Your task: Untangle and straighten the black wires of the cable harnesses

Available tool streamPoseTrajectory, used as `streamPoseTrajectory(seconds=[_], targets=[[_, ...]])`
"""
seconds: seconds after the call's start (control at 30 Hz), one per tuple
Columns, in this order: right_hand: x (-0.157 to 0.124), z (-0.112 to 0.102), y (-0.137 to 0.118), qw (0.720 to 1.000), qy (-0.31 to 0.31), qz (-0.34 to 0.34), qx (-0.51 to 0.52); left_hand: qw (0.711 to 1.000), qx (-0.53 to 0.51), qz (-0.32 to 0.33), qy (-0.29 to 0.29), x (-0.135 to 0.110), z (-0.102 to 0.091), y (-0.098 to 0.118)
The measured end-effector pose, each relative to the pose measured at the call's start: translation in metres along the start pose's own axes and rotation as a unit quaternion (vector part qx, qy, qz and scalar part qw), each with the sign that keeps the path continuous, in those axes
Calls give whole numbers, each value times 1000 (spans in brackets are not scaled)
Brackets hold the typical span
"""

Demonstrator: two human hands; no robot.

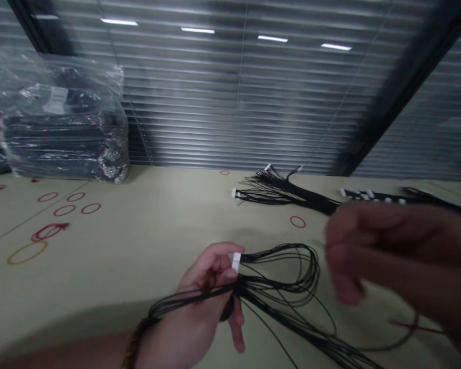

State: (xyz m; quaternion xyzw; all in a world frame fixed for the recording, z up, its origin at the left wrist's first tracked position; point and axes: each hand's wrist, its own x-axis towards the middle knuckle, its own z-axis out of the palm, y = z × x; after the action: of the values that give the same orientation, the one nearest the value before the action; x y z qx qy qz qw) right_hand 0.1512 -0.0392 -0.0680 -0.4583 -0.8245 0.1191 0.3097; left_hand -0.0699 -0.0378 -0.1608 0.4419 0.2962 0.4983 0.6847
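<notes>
My left hand (pixel 209 292) pinches a bundle of thin black wires (pixel 288 287) just behind its small white connector (pixel 236 261), low in the middle of the view. The wires loop out to the right and trail toward the lower right edge. My right hand (pixel 392 256) hovers to the right of the loop, smeared by motion, its fingers pointing left; nothing shows clearly in it.
More black wire harnesses with white connectors (pixel 288 192) lie at the back right of the beige table (pixel 138 241), which bears red and yellow drawn circles (pixel 65 210). A stack of dark items in clear plastic bags (pixel 61 123) stands back left, before window blinds.
</notes>
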Motion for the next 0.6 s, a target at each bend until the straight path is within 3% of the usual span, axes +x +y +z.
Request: streamPoseTrajectory(seconds=[0.03,0.07,0.2,0.6], targets=[[1,13,-9,997,-52,6,58,1000,1,5,-5,-1,0,-1],[2,25,-18,995,-63,28,77,1000,0,11,-11,-3,-1,-2],[4,52,-31,996,-61,43,46,1000,10,10,-27,-9,-2,-4],[-5,60,-25,998,-39,0,-44,999,10,17,-42,-9,-3,-7]])
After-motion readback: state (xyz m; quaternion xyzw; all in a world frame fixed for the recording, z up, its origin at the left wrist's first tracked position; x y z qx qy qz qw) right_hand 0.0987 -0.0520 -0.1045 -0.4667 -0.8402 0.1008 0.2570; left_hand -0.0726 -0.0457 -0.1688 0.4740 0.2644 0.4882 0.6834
